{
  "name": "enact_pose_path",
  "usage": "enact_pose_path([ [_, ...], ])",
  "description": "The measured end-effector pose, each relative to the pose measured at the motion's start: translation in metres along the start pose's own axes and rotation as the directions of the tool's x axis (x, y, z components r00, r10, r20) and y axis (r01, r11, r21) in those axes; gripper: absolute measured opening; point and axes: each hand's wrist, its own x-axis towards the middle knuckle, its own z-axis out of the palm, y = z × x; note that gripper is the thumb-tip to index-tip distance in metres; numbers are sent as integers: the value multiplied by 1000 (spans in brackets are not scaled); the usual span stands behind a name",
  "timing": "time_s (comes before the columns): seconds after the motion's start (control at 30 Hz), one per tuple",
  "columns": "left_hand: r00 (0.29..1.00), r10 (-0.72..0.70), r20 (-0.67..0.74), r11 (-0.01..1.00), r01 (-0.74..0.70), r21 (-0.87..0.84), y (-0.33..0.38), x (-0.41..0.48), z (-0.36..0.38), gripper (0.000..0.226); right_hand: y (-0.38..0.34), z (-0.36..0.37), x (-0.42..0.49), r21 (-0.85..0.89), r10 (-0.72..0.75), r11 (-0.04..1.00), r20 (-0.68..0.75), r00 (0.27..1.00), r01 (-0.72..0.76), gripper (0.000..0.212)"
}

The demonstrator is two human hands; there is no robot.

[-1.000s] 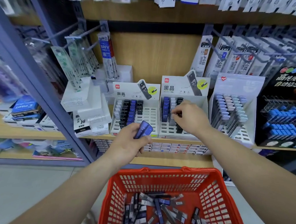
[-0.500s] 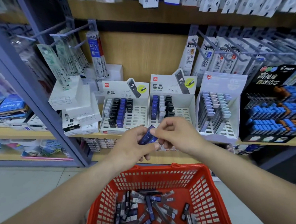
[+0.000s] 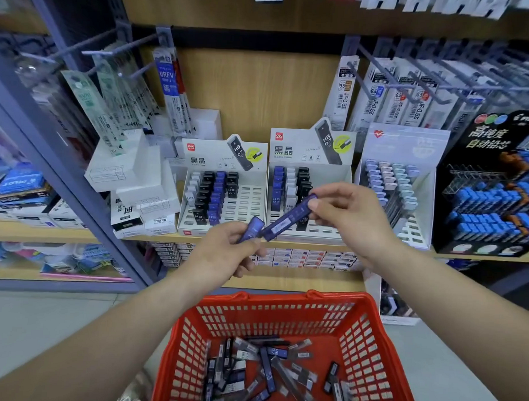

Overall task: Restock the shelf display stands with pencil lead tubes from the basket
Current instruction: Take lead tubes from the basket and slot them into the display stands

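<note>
My right hand [image 3: 352, 217] pinches the upper end of a blue lead tube [image 3: 290, 218], held slanted in front of the right display stand [image 3: 339, 173]. My left hand [image 3: 223, 253] grips another blue tube [image 3: 251, 228] just left of it; the two tubes almost touch. The left display stand [image 3: 248, 196] holds white, black and blue tubes in its left columns. The right stand holds blue, white and black columns. The red basket [image 3: 367, 328] below has several loose tubes [image 3: 266, 372] in it.
A third stand [image 3: 423, 190] with pale tubes and a black stand [image 3: 496, 188] with blue ones sit to the right. White refill boxes [image 3: 141, 187] are stacked at the left. Hanging refill packs [image 3: 171, 88] on hooks jut out above. A grey shelf post [image 3: 74, 184] slants at the left.
My right hand came back from the right stand, met my left hand, and now has drawn one blue tube up and to the right out of it.
</note>
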Motion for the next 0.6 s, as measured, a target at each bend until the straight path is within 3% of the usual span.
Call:
enact_pose_path([
  [0.1, 998, -29, -57, 999, 28, -20, -2, 4, -9, 18, -2, -2, 10, -127, -88, 989, -70, 994, 79, 14],
  [0.2, 997, -14, -81, 1000, 15, 13, -4, 4, -16, 20, -3, 3, 16, -262, -140, 957, -49, 989, 123, 19],
  [0.33, 999, -8, -49, 1000, 8, 1, -4, 3, -20, 19, -2, 11, 23, -203, -111, 973, 22, 994, 114, 16],
  [0.43, 999, 5, -33, 1000, -5, 17, -3, 2, -21, 19, 1, 13, 28, -205, -98, 973, 41, 994, 104, 2],
  [0.6, 997, -2, -83, 996, 9, 83, -1, 3, -24, 21, 4, 11, 44, -484, -129, 860, 98, 987, 161, 12],
])
